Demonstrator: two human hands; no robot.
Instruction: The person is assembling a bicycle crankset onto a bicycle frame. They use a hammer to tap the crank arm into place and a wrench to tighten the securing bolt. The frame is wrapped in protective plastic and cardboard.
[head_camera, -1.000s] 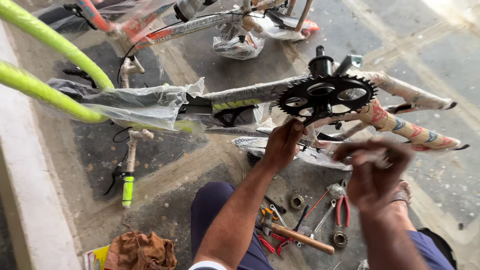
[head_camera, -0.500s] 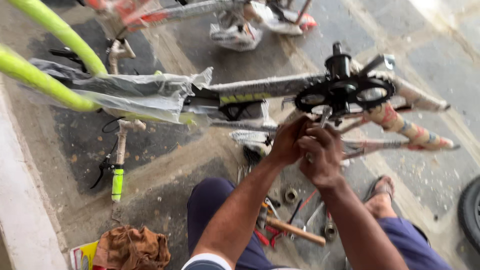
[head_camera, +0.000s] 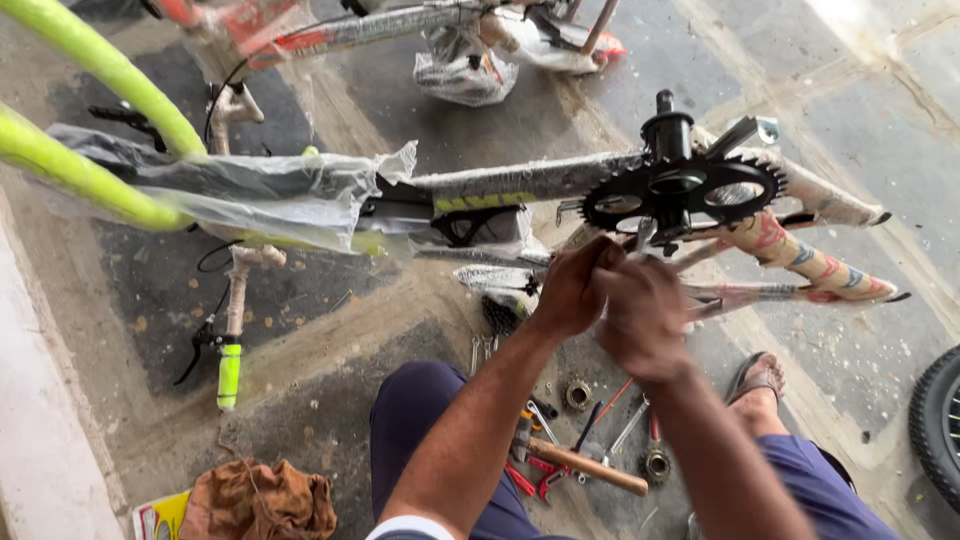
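Rough grey concrete floor (head_camera: 400, 110) spreads under a bicycle frame wrapped in clear plastic and paper (head_camera: 500, 185), lying on its side with its black toothed chainring (head_camera: 680, 185) facing up. Just below that chainring the left hand (head_camera: 570, 290) and right hand (head_camera: 640, 315) press together, fingers curled tight around something small that they hide; what it is cannot be told. Both hands touch each other and sit against the frame's lower tubes. Near the knees lie a wooden-handled hammer (head_camera: 580, 465), red-handled pliers (head_camera: 535, 480) and small metal rings (head_camera: 578, 393). A crumpled brown rag (head_camera: 260, 500) rests at lower left, a black tyre (head_camera: 940, 420) at right.
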